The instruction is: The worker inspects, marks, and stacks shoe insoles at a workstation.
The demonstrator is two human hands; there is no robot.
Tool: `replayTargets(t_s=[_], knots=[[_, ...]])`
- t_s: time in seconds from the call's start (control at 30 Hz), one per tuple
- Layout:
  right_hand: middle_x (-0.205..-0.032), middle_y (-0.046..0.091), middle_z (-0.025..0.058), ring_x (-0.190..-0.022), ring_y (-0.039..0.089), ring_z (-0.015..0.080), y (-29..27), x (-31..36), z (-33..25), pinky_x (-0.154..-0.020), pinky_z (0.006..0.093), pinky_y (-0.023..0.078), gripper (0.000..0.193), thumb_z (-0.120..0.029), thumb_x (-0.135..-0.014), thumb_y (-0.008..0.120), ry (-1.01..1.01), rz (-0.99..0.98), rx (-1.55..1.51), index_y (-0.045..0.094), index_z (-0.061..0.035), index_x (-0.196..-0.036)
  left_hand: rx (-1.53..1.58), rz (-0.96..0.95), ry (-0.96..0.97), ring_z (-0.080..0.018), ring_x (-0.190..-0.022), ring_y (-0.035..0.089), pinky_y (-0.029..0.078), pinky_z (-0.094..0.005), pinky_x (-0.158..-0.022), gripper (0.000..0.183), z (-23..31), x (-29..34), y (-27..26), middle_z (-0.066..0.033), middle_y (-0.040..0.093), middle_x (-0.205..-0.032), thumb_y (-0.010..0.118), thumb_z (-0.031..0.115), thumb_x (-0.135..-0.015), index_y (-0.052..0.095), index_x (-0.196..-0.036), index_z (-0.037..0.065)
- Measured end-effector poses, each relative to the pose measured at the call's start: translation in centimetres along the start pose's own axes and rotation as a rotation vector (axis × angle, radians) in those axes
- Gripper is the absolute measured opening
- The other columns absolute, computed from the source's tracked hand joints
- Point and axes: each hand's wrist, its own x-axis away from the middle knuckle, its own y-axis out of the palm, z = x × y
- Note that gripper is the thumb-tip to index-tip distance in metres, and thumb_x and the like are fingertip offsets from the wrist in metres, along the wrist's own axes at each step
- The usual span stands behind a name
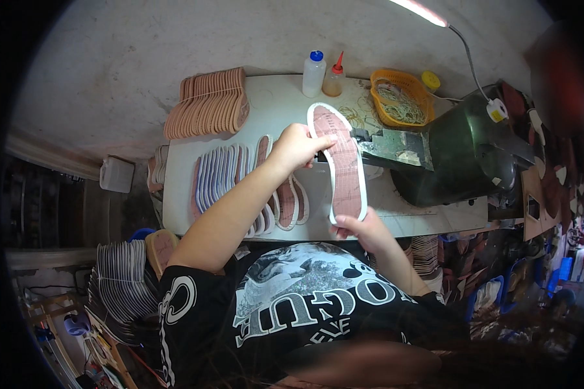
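Note:
A reddish-brown shoe insole (345,165) with a white bound edge is held up in front of me over the table. My left hand (296,148) grips its left edge near the upper end, thumb on top of the face and fingers beneath. At its lower end, my right hand (358,228) pinches the rim between thumb and fingers. Just right of the insole's upper half is the narrow end of a dark green machine (396,146). Several finished-looking insoles (285,204) with white edges lie overlapping on the table by my left forearm.
On the pale table (272,97) stand a tied stack of tan insoles (207,104), a blue-capped bottle (314,74), a red-tipped bottle (334,78) and an orange basket (402,97) of thin cords. A lit lamp (422,11) hangs above. More stacked insoles (120,279) sit lower left.

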Motion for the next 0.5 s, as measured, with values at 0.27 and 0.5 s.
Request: replayTargets(t_s=[0.27, 0.5], knots=[[-0.095, 0.066, 0.0113, -0.078, 0.066, 0.0167, 3.2, -1.8, -1.6, -0.064, 0.0279, 0.055, 0.027, -0.019, -0.093, 0.059, -0.27, 0.108, -0.247, 0.06, 0.0037, -0.108, 0.136, -0.032, -0.052, -0.0098, -0.039, 0.047, 0.041, -0.0252, -0.039, 0.036, 1.5, -3.4, -1.7, -0.0017, 0.051, -0.051, 0.076, 0.033, -0.079, 0.064, -0.072, 0.001], [-0.083, 0.068, 0.0129, -0.067, 0.066, 0.016, 3.5, -4.8, -3.1, -0.061, 0.0257, 0.052, 0.026, -0.02, -0.094, 0.057, -0.265, 0.244, -0.382, 0.063, 0.0042, -0.101, -0.45, -0.028, 0.061, -0.0309, -0.095, 0.064, 0.052, -0.0365, -0.082, 0.103, 2.4, -9.1, -5.0, -0.025, 0.062, -0.111, 0.077, 0.061, -0.064, 0.045, -0.129, -0.013]])
